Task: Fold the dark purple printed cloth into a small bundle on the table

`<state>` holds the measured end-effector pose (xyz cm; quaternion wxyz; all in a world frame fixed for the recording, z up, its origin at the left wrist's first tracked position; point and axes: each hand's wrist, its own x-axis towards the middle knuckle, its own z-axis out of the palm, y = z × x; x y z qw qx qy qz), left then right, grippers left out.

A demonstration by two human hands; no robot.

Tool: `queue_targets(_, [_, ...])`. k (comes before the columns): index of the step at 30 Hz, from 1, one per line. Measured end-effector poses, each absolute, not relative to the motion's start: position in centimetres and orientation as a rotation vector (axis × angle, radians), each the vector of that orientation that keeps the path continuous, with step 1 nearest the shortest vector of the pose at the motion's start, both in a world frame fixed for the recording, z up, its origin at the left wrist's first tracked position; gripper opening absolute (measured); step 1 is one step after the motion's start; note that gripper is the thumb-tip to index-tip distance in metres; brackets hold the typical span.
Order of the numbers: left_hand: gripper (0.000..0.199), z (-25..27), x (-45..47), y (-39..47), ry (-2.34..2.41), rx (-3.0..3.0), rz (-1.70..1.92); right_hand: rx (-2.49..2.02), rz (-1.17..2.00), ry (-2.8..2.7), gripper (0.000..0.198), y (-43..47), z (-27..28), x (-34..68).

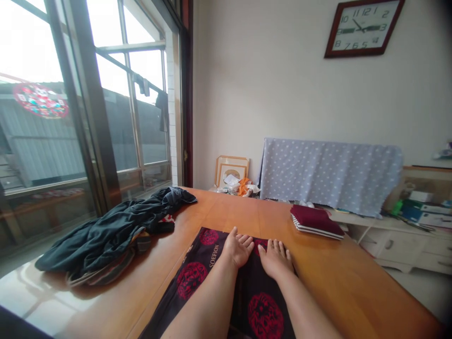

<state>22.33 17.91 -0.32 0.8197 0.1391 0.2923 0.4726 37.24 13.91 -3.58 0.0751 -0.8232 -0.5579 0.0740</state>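
head view shows the left hand (pixel 237 248) and right hand (pixel 276 258) lying flat, fingers together, on a black cloth with red medallions (pixel 197 275) as if to smooth it, red notebooks (pixel 316 221) beyond the fingertips, dark clothes (pixel 106 235) farther left.

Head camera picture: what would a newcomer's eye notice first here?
First, the two bare hands, left hand and right hand, lying flat side by side on a black cloth with red round patterns, near the table's front. To their left a pile of dark clothes lies on the wooden table; a clock hangs top right.
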Motion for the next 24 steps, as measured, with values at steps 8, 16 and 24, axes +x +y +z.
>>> queue_targets(8, [0.085,0.1,17.4,18.5,0.571,0.362,1.02,-2.444,0.257,-1.644,0.078,13.9,-3.3,37.1])
queue_targets(16, [0.091,0.5,11.6,20.3,0.613,0.354,1.129,-2.424,0.255,-1.647,0.078,13.8,-3.3,37.1])
queue_targets(24, [0.084,1.9,7.7,20.7,0.78,0.453,1.228,-2.42,0.247,-1.647,0.078,13.9,-3.3,37.2])
